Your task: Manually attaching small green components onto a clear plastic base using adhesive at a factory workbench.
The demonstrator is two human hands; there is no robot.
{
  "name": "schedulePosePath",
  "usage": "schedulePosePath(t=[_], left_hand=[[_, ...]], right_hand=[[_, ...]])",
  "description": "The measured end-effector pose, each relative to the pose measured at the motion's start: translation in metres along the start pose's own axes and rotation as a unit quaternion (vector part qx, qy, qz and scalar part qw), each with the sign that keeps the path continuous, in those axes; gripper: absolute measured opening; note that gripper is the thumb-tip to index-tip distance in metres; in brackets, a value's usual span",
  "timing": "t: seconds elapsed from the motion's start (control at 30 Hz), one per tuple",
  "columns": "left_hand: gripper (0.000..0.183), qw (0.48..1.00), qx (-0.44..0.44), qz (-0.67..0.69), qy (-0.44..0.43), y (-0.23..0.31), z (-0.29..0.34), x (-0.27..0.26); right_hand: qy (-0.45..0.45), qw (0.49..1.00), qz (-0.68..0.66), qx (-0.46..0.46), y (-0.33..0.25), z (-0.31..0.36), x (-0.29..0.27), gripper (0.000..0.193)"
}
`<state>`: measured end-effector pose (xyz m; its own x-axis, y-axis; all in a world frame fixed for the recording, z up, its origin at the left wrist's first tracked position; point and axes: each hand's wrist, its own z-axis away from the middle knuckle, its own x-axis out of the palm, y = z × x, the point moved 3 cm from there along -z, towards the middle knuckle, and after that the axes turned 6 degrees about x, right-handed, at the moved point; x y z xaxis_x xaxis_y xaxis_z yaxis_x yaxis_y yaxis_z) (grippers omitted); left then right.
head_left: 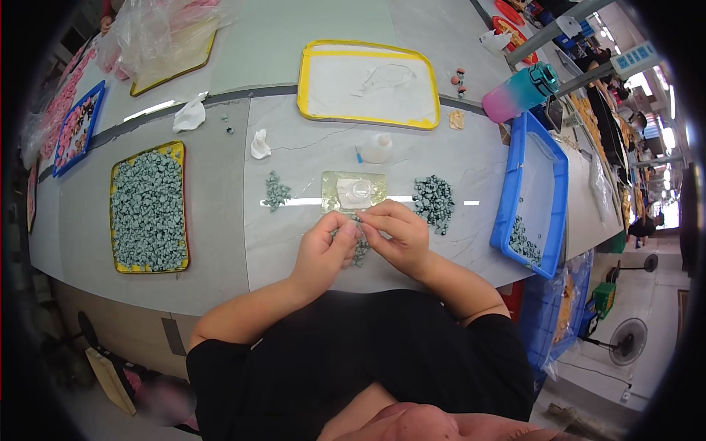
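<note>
My left hand (321, 248) and my right hand (401, 237) meet over the near middle of the table. Both are closed, fingertips pinched together around a tiny grey-green piece that the fingers mostly hide. Below them, partly covered by the hands, lies a small heap of grey-green pieces (359, 255). Just beyond the fingertips is a pale green pad (331, 184) with a white sheet and a small clear round dish (359, 192) on it. A darker green pile (434, 206) lies right of the pad, a smaller, lighter pile (276, 192) left of it.
A squeeze bottle (378, 149) with a blue tip stands behind the pad. To the left is a yellow tray (115, 213) full of grey-green pieces; a blue bin (548, 198) is on the right. Farther back are a yellow-rimmed tray (368, 119), a pink-and-teal water bottle (521, 92) and crumpled tissue (190, 115).
</note>
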<state>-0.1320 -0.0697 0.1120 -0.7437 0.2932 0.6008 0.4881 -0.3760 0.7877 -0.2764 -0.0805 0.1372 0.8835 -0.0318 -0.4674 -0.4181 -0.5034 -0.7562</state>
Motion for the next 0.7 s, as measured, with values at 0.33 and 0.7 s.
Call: schedulePosePath(t=[0.33, 0.7], left_hand=[[0.016, 0.998, -0.036, 0.058, 0.007, -0.005, -0.005, -0.003], [0.019, 0.987, -0.143, -0.057, 0.039, 0.004, -0.009, -0.005]], right_hand=[[0.008, 0.999, 0.012, -0.034, -0.002, -0.004, -0.004, 0.024], [-0.176, 0.979, 0.071, 0.076, 0.016, -0.017, -0.027, 0.020]])
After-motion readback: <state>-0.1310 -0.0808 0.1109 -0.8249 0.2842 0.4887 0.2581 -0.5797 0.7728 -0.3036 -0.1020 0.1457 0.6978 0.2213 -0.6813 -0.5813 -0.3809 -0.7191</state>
